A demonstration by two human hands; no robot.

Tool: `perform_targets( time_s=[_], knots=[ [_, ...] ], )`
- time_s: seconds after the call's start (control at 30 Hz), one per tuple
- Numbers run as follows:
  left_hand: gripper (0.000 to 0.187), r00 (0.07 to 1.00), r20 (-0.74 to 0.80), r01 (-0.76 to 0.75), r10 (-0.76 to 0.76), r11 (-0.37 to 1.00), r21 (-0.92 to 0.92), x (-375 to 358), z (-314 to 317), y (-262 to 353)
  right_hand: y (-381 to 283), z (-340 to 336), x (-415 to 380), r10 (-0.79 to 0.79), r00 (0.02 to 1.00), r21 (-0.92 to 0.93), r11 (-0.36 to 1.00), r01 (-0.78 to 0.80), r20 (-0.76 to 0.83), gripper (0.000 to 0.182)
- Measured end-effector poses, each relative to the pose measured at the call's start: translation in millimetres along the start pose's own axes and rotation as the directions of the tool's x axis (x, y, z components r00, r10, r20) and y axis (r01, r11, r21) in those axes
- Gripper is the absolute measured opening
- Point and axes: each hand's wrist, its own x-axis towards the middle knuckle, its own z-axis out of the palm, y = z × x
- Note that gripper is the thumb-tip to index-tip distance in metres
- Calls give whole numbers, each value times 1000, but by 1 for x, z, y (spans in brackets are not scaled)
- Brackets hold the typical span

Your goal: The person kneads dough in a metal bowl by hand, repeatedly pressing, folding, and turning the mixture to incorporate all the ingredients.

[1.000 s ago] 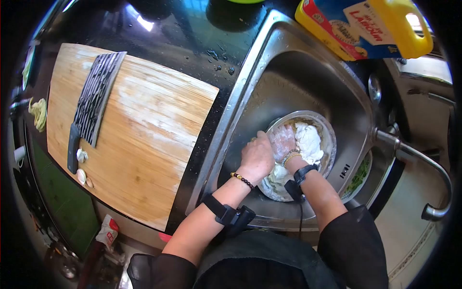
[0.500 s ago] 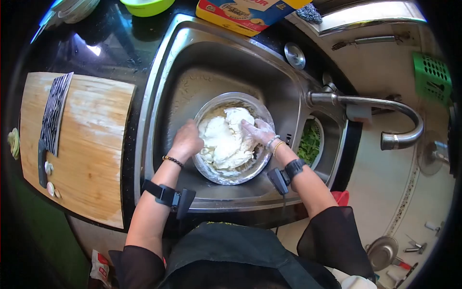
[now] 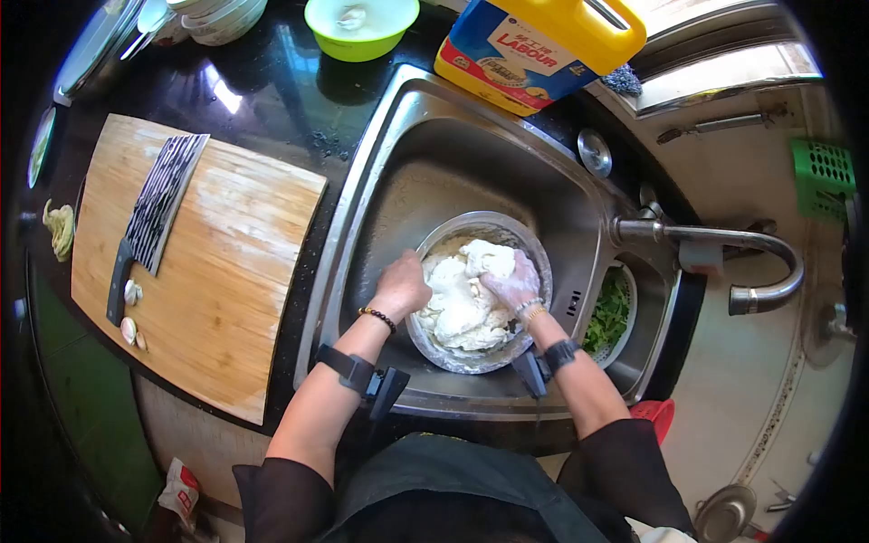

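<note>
I see one lump of white dough (image 3: pixel 463 294) in one metal bowl (image 3: pixel 528 244) that sits in the sink (image 3: pixel 425 172). My right hand (image 3: pixel 514 281) presses flat on the dough, fingers spread, not closed around it. My left hand (image 3: pixel 401 285) has its grip curled on the bowl's rim. Beside the sink, on the counter (image 3: pixel 272 90), lies one wooden board (image 3: pixel 226 262) with one cleaver (image 3: pixel 158 204). One yellow jug (image 3: pixel 534 41) and one green bowl (image 3: pixel 360 27) stand behind.
</note>
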Motion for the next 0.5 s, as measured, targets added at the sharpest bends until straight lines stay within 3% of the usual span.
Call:
perform_targets(
  time_s=[0.03,0.07,0.1,0.17,0.2,0.27,0.3,0.4,0.5],
  knots=[
    [34,1000,-13,-13,13,999,-31,-1,1,0,-5,-8,-14,8,998,-85,996,-13,-60,71],
    [35,1000,-7,-11,11,1000,-18,0,2,-1,-7,-16,-27,-91,990,-96,992,81,-109,67],
    [35,1000,-7,-8,8,1000,-15,0,2,-1,-9,-24,-41,-92,990,-92,992,82,-107,67],
    [35,1000,-18,-25,24,999,-33,1,3,-2,-12,-41,-66,-333,938,-185,932,312,-97,62],
    [35,999,-29,-17,17,999,-27,2,4,-3,-12,-47,-76,-334,938,-185,932,313,-95,62],
    [35,999,-27,-22,20,999,-47,2,5,-4,-12,-55,-90,-484,875,-264,842,470,13,54],
    [35,999,-23,-28,27,998,-64,2,6,-4,-12,-58,-95,-480,877,-263,845,466,15,54],
    [35,1000,-16,0,-1,999,-46,1,4,-1,-14,-61,-100,-479,832,-378,741,555,281,44],
    [36,999,-44,-1,-2,998,-56,1,6,-3,-19,-54,-103,-464,787,-385,695,608,406,42]
  ],
)
